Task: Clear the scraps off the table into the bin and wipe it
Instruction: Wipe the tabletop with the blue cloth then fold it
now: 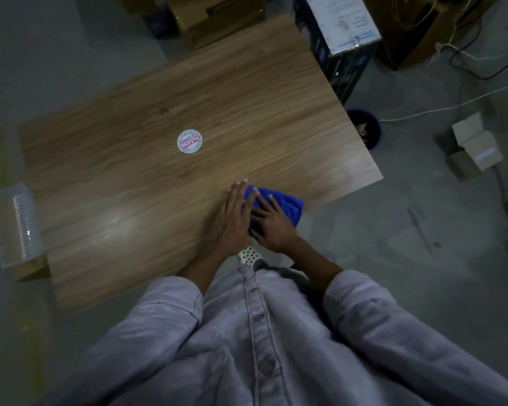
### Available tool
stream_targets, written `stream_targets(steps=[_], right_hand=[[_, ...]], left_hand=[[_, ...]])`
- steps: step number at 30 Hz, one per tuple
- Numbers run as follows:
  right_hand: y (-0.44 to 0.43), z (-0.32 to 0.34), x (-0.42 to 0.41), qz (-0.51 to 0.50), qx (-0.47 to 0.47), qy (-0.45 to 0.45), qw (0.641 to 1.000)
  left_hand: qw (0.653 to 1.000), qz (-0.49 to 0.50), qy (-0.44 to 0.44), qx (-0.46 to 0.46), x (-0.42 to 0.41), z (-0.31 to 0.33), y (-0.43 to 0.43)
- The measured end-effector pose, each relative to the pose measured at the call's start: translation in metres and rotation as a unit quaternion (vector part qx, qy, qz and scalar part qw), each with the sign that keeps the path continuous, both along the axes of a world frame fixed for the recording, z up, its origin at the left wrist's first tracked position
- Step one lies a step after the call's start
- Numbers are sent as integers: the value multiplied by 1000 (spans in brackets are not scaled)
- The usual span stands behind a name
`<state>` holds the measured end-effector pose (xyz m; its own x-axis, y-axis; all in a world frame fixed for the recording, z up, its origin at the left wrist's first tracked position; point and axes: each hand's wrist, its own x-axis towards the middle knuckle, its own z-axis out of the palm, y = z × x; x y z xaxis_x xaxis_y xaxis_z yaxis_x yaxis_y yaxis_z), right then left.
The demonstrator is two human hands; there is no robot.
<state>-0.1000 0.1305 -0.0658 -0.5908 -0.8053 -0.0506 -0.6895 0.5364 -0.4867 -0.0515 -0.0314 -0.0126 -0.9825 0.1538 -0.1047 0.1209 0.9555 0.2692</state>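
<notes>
A blue cloth [288, 205] lies folded at the near right edge of the wooden table [165, 112]. My right hand [272, 224] presses flat on the cloth with its fingers spread. My left hand [232, 215] lies flat beside it, fingers straight, partly on the cloth's left edge and partly on the wood. A round white sticker with red print [189, 141] sits near the table's middle. The dark round bin [365, 128] stands on the floor just past the table's right edge, with light scraps inside.
A clear plastic container [16, 224] juts past the table's left edge. Cardboard boxes [214, 16] stand behind the table, a tall dark box [339, 33] at the far right corner. Small white boxes [475, 145] and cables [452, 106] lie on the floor at right.
</notes>
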Motion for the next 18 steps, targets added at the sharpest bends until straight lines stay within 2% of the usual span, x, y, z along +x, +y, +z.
stream_targets(steps=[2,4,5,7,9,10,11,13,14,16,18], right_hand=[[18,-1,-27,1,6,35,999],[47,-3,-51,-118,5,28,993],[65,-3,-63,-207,0,12,978],[87,2,-76,-378,-3,-19,926],[78,8,-73,-472,0,-34,881],[65,9,-67,-470,-3,-29,882],[48,9,-57,-423,-6,-21,906],[19,5,-37,-228,-23,-31,973],[10,4,-28,-134,-34,-43,989],[2,8,-20,-36,-35,-98,994],[1,26,-22,-20,-30,-180,983]], left_hand=[[999,-32,18,-3,-4,7,10],[1000,-19,15,-9,-6,11,17],[1000,-14,7,-10,-5,12,18],[1000,-3,-13,-5,-2,10,16],[999,11,-36,8,3,6,10],[999,17,-45,14,6,4,7],[998,25,-53,17,8,3,5],[997,43,-56,20,9,2,5],[997,55,-50,29,8,3,4],[996,68,-43,48,3,3,3],[997,41,-50,49,-2,6,1]])
